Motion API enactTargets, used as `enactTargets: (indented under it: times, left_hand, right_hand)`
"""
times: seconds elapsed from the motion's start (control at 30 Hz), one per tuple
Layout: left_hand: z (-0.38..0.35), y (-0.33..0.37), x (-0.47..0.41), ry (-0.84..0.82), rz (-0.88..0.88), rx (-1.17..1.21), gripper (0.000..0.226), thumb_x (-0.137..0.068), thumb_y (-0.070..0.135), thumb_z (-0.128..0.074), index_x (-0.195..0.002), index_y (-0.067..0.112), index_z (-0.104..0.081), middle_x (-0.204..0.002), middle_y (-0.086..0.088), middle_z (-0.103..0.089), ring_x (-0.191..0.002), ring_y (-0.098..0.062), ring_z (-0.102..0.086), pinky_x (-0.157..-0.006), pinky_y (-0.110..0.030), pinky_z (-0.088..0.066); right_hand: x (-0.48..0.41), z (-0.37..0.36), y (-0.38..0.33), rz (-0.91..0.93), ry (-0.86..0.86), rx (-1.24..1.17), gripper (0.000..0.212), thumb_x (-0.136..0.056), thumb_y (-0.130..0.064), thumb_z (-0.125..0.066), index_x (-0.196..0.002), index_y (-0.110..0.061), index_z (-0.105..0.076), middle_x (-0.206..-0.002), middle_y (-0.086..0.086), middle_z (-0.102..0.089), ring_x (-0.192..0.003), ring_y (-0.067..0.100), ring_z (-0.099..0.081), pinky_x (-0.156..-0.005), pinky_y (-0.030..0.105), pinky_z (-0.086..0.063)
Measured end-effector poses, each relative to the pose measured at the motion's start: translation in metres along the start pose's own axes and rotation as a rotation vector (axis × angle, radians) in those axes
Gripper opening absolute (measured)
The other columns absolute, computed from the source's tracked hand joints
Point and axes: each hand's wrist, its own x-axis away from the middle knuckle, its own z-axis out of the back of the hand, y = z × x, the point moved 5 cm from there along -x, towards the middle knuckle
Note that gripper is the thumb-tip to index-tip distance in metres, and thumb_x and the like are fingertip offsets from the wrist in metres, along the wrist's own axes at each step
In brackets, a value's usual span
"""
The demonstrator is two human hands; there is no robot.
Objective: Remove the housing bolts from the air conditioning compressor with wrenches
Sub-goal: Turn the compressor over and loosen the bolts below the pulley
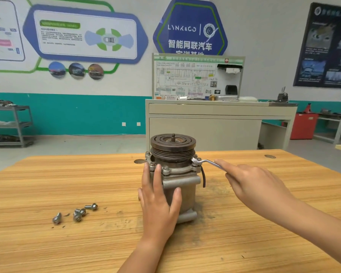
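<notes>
Wood-grain table [67, 243] fills the near view, with both my bare forearms reaching out over it. My left hand [158, 201] lies flat against the near side of the compressor [182, 192]. Its fingers are straight and spread, the fingertips are up at the flange, and the thumb is pressed to the body on the right. It grips nothing.

The compressor stands upright near the middle of the table, with grey dust on the wood around its base. To its left, well apart from it, four loose bolts [77, 212] lie on the table.

My right hand [252, 186] comes in from the right and holds the handle of a wrench [207, 163]. The index finger runs out straight along the shaft and the other fingers are curled round it. The wrench's ring end sits on a bolt on the right side of the flange. More flange bolts [165, 168] stand in place along the near edge. A short black wire [203, 177] hangs down the compressor's right side. The dark grooved pulley [172, 144] tops the unit, with a threaded stud poking up from its centre.

Beyond the table stands a beige cabinet [215, 123] carrying a wiring-diagram board [195, 77]. A grey metal shelf rack [12, 125] sits against the teal-and-white wall at far left.
</notes>
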Motion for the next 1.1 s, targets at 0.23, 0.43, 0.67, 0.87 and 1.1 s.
enactTargets:
  times: [0.23, 0.43, 0.67, 0.87, 1.1]
  left_hand:
    - [0.000, -0.003, 0.000, -0.016, 0.019, -0.003, 0.062, -0.082, 0.054, -0.036, -0.138, 0.042, -0.010, -0.149, 0.022, 0.006, -0.137, 0.009, 0.002, -0.114, -0.041, -0.015]
    - [0.001, -0.002, -0.001, -0.041, 0.019, -0.012, 0.058, -0.081, 0.057, -0.034, -0.134, 0.051, -0.011, -0.147, 0.027, 0.009, -0.141, -0.002, -0.003, -0.115, -0.039, -0.015]
    - [0.001, -0.002, -0.001, -0.043, 0.017, -0.005, 0.061, -0.081, 0.057, -0.035, -0.136, 0.051, -0.010, -0.148, 0.024, 0.008, -0.140, 0.001, 0.001, -0.114, -0.039, -0.016]
    - [0.003, -0.009, -0.002, -0.038, -0.048, -0.059, 0.079, -0.083, 0.043, -0.066, -0.140, 0.045, -0.012, -0.152, 0.008, -0.003, -0.140, -0.014, -0.012, -0.110, -0.043, -0.026]
    - [0.003, -0.008, -0.003, -0.053, -0.020, -0.001, 0.071, -0.079, 0.051, -0.049, -0.138, 0.052, -0.010, -0.149, 0.016, -0.001, -0.141, -0.005, -0.007, -0.109, -0.033, -0.021]
  right_hand:
    - [-0.012, 0.013, 0.001, -0.057, -0.064, 0.244, 0.065, -0.091, -0.009, -0.033, -0.142, -0.044, -0.011, -0.069, -0.008, -0.034, -0.066, 0.018, -0.039, -0.043, 0.026, -0.022]
    - [-0.019, 0.023, -0.014, 0.007, -0.139, 0.355, 0.066, -0.087, 0.000, -0.036, -0.142, -0.031, -0.015, -0.067, -0.005, -0.034, -0.059, 0.017, -0.035, -0.041, 0.026, -0.022]
    - [-0.007, 0.025, -0.050, 0.139, -0.284, 0.425, 0.065, -0.090, 0.002, -0.036, -0.145, -0.008, -0.005, -0.078, 0.004, -0.040, -0.057, 0.017, -0.041, -0.041, 0.028, -0.023]
    - [0.028, -0.004, -0.060, 0.220, -0.408, 0.260, 0.069, -0.090, -0.002, -0.034, -0.145, -0.030, -0.003, -0.097, 0.005, -0.052, -0.089, 0.026, -0.056, -0.047, 0.030, -0.024]
    - [0.000, 0.049, -0.028, 0.043, 0.015, 0.244, 0.055, -0.094, -0.023, -0.035, -0.137, -0.045, -0.008, -0.067, -0.009, -0.036, -0.068, 0.020, -0.043, -0.048, 0.029, -0.027]
